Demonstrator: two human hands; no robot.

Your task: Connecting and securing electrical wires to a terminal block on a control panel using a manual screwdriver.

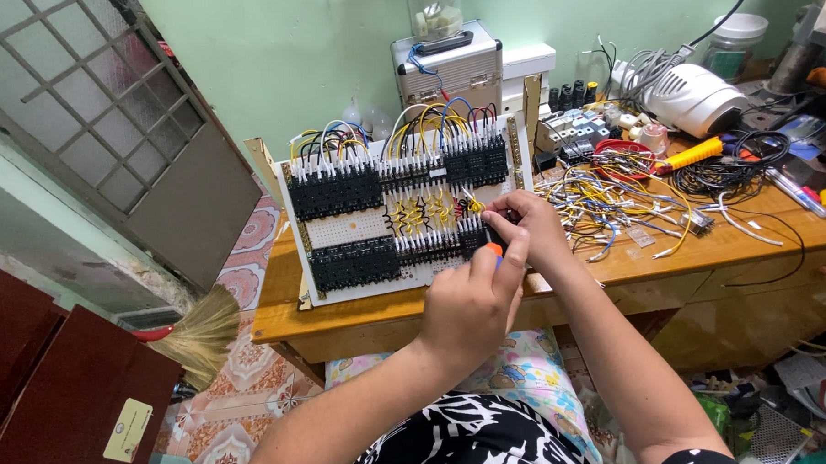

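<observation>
Wiring panel (376, 220) upright on desk (706, 245), loose wires (613, 207) right, broom (201, 331) left

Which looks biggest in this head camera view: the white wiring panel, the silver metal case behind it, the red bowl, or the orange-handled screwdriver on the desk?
1. Wiring panel.
2. Silver case, though it stands farther back.
3. and 4. Red bowl and orange-handled screwdriver look alike; unranked.
</observation>
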